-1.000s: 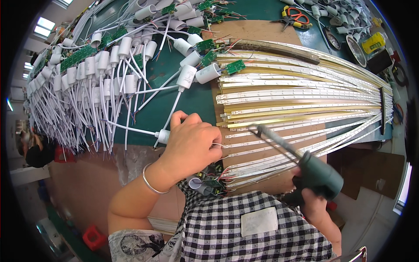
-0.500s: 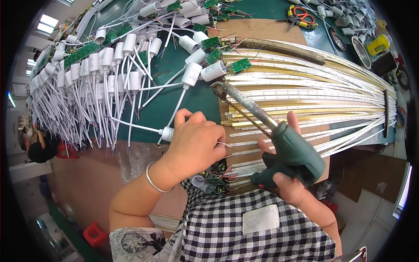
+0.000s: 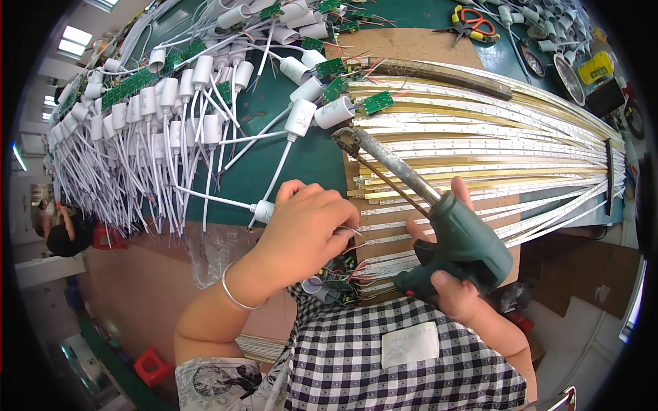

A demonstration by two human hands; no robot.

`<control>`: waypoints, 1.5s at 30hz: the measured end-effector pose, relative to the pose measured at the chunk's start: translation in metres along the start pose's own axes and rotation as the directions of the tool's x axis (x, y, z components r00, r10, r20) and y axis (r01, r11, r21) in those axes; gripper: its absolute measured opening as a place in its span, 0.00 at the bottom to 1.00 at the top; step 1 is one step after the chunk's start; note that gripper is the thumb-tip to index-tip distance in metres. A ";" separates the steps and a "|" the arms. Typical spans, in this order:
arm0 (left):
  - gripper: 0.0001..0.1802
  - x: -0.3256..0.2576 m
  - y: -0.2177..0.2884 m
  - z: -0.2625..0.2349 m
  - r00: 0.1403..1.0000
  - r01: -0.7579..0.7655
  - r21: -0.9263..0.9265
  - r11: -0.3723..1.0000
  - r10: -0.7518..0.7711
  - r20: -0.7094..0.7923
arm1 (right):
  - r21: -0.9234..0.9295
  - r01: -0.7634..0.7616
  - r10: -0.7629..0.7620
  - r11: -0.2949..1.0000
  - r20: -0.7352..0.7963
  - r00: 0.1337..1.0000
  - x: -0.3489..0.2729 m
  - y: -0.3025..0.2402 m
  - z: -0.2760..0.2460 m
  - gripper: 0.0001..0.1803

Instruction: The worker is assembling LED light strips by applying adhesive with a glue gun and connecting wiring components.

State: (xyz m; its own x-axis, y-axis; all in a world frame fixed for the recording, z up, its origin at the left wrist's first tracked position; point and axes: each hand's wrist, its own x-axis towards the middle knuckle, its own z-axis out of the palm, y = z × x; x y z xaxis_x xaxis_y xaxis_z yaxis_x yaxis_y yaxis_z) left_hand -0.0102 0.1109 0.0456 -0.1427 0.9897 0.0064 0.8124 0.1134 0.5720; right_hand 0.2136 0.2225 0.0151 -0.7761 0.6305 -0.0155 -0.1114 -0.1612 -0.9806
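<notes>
My left hand [image 3: 305,222] is closed in a pinch, with a thin pale wire [image 3: 351,229] sticking out between thumb and forefinger. Just beside its knuckles lies a white plastic cap [image 3: 262,211] with a white cable, partly covered by the hand. My right hand [image 3: 458,293] grips a dark green soldering gun [image 3: 473,240], its metal barrel pointing up and left above the strips. Under the tip, long white LED strips [image 3: 439,147] fan across brown board. Below my left hand, more strips with red wires meet small circuit boards [image 3: 337,284] and white caps.
Many white capped cables [image 3: 147,103] with green circuit boards crowd the left of the green table [image 3: 308,161]. A dark bar [image 3: 445,77] lies across the strips. Orange-handled scissors [image 3: 474,24], a metal bowl [image 3: 567,81] and a yellow container [image 3: 595,68] are at far right.
My left hand has shifted slightly downward, its fingers still pinched on the wire. The soldering gun in my right hand has barely moved.
</notes>
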 end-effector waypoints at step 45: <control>0.05 0.000 -0.009 0.015 0.988 -0.081 0.081 0.993 0.091 -0.122 | -0.695 -0.153 0.262 0.702 0.052 0.964 -0.079 -0.042 -0.042 0.17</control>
State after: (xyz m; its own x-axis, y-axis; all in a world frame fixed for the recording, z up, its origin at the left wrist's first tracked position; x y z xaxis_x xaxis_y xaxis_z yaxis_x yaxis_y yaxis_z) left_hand -0.0085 0.1113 0.0283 -0.1359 0.9780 0.1580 0.8645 0.0392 0.5012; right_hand 0.3053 0.2114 0.0494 -0.8095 0.5256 -0.2615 0.4721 0.3182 -0.8221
